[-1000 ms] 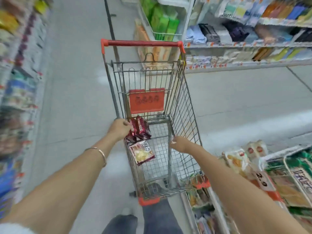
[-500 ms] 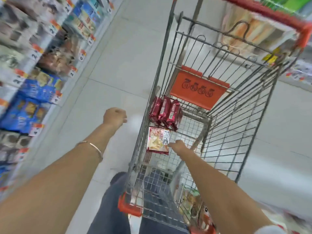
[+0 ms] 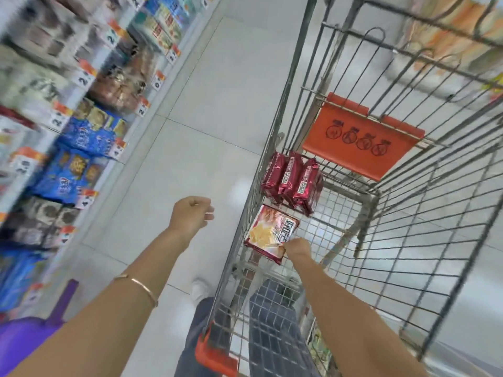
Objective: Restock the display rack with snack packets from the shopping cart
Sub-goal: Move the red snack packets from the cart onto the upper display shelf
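Down in the cart (image 3: 215, 355), the right hand (image 3: 297, 247) has its grip pinched on the near corner of a flat orange snack packet (image 3: 268, 232), which lies by the cart's left wire side. At twelve o'clock from it, three dark red packets (image 3: 292, 183) stand side by side under an orange flap (image 3: 359, 142). At nine o'clock, outside the cart, the left hand (image 3: 190, 216) hovers, its grip loosely curled on nothing. Blurred shelves (image 3: 68, 118) of packets fill ten o'clock.
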The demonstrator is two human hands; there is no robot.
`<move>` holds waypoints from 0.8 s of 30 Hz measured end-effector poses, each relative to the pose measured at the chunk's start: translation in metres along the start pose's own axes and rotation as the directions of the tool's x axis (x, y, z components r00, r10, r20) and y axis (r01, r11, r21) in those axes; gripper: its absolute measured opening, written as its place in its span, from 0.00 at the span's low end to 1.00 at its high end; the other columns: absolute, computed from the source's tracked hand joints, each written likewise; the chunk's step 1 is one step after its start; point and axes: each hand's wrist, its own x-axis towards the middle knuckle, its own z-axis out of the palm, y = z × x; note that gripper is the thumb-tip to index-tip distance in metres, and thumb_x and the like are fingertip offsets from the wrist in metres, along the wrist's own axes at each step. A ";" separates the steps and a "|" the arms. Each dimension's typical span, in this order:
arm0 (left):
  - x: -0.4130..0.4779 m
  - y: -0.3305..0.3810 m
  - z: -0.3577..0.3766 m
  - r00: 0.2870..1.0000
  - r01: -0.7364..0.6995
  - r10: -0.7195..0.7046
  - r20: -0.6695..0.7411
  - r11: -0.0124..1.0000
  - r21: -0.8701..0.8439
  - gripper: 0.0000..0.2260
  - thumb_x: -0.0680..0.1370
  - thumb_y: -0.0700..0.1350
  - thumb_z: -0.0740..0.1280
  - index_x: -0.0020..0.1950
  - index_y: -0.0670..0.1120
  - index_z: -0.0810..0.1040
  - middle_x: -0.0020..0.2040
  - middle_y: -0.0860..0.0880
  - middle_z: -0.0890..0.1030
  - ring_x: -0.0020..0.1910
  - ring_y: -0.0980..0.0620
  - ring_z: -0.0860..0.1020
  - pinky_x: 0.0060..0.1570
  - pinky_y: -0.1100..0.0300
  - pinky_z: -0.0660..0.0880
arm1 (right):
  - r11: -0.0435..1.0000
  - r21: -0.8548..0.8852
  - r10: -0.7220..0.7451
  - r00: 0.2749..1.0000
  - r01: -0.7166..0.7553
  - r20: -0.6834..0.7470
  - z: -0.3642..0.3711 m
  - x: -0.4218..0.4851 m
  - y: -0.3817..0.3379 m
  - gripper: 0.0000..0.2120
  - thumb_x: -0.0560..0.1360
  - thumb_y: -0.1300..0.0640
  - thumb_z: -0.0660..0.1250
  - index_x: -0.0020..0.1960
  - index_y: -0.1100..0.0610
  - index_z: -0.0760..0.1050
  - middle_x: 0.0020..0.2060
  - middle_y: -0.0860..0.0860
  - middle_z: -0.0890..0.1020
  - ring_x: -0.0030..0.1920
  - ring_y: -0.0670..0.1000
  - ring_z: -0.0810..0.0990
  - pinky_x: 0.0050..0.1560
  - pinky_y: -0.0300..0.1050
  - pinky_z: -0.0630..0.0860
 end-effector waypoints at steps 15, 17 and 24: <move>-0.118 0.114 0.070 0.757 -0.627 0.508 0.410 0.742 0.239 0.20 0.76 0.57 0.69 0.63 0.49 0.73 0.58 0.53 0.76 0.53 0.55 0.76 0.53 0.61 0.73 | 0.753 0.035 -0.656 0.754 0.657 -0.038 -0.257 -0.139 0.041 0.06 0.80 0.59 0.65 0.44 0.54 0.76 0.45 0.57 0.82 0.44 0.55 0.80 0.48 0.47 0.75; -0.125 0.120 0.078 0.754 -0.511 0.265 0.600 0.812 0.283 0.40 0.67 0.73 0.67 0.70 0.48 0.71 0.64 0.51 0.76 0.61 0.50 0.76 0.63 0.51 0.74 | 0.695 0.084 -0.718 0.696 0.714 0.020 -0.277 -0.161 0.022 0.05 0.80 0.58 0.66 0.46 0.56 0.77 0.46 0.60 0.82 0.45 0.55 0.80 0.52 0.49 0.76; -0.098 0.128 0.054 0.848 -0.253 0.219 0.483 0.968 0.006 0.14 0.80 0.50 0.67 0.61 0.43 0.78 0.52 0.41 0.86 0.52 0.38 0.84 0.57 0.44 0.79 | 0.651 0.434 -0.666 0.743 0.623 -0.068 -0.275 -0.148 -0.034 0.19 0.76 0.40 0.66 0.58 0.52 0.81 0.57 0.47 0.83 0.60 0.46 0.80 0.61 0.46 0.73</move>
